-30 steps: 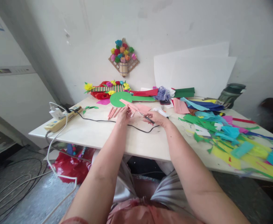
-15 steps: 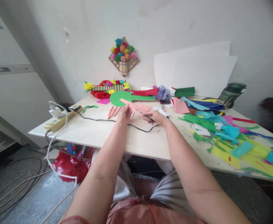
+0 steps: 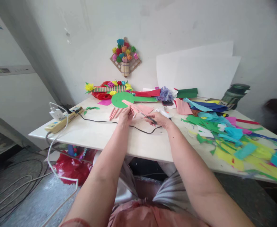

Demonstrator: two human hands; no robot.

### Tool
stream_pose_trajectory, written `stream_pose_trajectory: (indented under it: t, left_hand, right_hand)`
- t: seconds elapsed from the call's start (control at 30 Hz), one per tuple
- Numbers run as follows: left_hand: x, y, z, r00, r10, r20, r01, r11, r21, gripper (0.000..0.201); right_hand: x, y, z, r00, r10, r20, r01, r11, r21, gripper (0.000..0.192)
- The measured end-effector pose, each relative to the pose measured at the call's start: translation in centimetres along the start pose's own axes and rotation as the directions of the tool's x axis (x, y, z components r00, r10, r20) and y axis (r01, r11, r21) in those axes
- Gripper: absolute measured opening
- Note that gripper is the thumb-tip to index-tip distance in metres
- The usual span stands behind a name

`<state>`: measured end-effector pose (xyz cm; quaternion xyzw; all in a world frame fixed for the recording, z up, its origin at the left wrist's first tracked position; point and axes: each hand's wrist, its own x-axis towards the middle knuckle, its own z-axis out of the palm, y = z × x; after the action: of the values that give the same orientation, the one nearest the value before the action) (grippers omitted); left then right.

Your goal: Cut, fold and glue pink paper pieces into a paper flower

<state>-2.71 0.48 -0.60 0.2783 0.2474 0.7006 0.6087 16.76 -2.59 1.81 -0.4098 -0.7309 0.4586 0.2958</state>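
My left hand pinches a narrow strip of pink paper, whose end sticks up over a green paper disc. In my right hand is a pair of scissors, the fingers closed round the handles. Its blades point left toward the pink strip; whether they touch it I cannot make out. Behind the hands lies a wider piece of pink paper. Several pink rolled or folded strips rest left of my left hand.
A black cable crosses the table under my hands. At left lies a power strip with a white charger. Coloured paper scraps cover the right side, near a dark green bottle. A flower-decorated piece stands at the back.
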Motion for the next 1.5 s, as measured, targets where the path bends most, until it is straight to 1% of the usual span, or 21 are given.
stream_pose_trajectory:
  t: [0.17,0.5,0.67,0.87,1.03,1.17,1.5]
  left_hand:
    - [-0.03,0.03,0.03,1.000,-0.002,0.010,0.002,1.000,-0.002,0.016]
    - [-0.01,-0.03,-0.04,1.000,-0.008,0.013,0.008,1.000,-0.007,0.016]
    - [0.06,-0.03,-0.04,0.999,0.004,0.034,-0.004,1.000,-0.009,0.017]
    - [-0.01,0.03,0.02,1.000,-0.008,0.025,0.009,1.000,-0.023,0.016]
    - [-0.18,0.14,0.19,1.000,-0.024,0.004,0.024,0.999,-0.030,0.017]
    - [-0.25,0.19,0.26,1.000,-0.019,0.010,0.019,0.999,-0.027,0.017]
    - [-0.39,0.31,0.46,1.000,-0.027,-0.010,0.027,0.999,-0.031,0.017]
  right_hand:
    - [0.06,-0.01,0.01,1.000,0.005,-0.007,-0.005,1.000,0.004,0.038]
    - [0.18,0.30,0.02,0.999,-0.045,-0.004,0.045,0.999,-0.010,0.040]
    - [-0.02,-0.04,0.05,0.999,-0.029,-0.014,0.029,1.000,0.006,0.041]
    - [-0.37,-0.54,0.16,1.000,-0.023,-0.017,0.023,1.000,0.021,0.038]
    - [-0.32,-0.44,0.26,0.999,-0.027,-0.025,0.028,0.999,0.027,0.040]
    - [-0.29,-0.49,0.26,0.999,-0.030,-0.022,0.031,0.999,0.027,0.042]
    - [-0.08,-0.26,0.23,0.999,-0.045,-0.020,0.045,0.999,-0.016,0.050]
